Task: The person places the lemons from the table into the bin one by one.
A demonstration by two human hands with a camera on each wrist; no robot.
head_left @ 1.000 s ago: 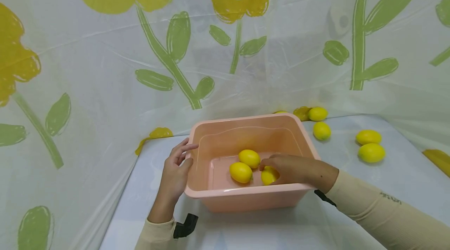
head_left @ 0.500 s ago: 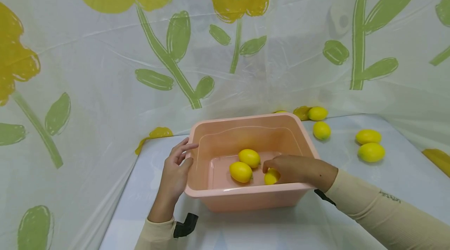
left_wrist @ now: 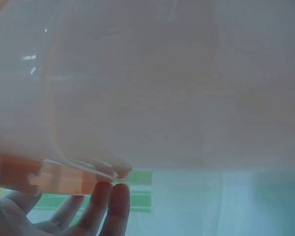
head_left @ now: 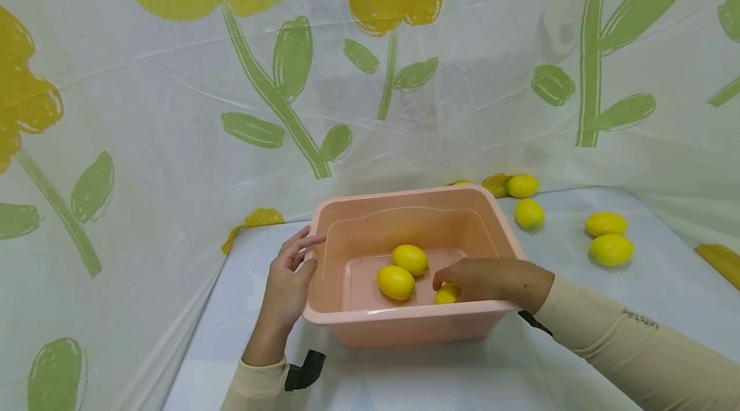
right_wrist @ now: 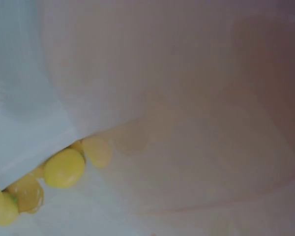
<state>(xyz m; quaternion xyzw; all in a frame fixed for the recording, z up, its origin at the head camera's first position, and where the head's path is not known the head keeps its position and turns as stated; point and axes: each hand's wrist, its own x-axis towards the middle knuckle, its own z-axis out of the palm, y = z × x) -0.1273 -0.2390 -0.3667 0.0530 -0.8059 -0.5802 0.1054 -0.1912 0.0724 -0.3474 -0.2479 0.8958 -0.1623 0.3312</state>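
Observation:
A pink plastic basin (head_left: 405, 327) stands on the table in the head view. My left hand (head_left: 291, 279) grips its left rim, one finger reaching over the edge; the left wrist view shows its fingertips (left_wrist: 119, 196) right at the rim. Inside the basin my right hand (head_left: 491, 279) holds a lemon (head_left: 448, 295), the fingers curled over it and hiding part of it. Two more lemons, one nearer (head_left: 396, 282) and one behind it (head_left: 410, 259), lie on the basin floor left of that hand. The basin wall fills most of the right wrist view.
Right of the basin, a pair of lemons (head_left: 611, 250) lies on the pale tabletop (head_left: 578, 308). Another lemon (head_left: 528, 214) sits behind the basin's right corner, with one more (head_left: 523, 186) at the back edge. A flower-printed curtain (head_left: 491, 109) hangs behind the table.
My right hand has shifted slightly right and down inside the basin with the lemon, and less of that lemon shows. My left hand and the basin have stayed in place.

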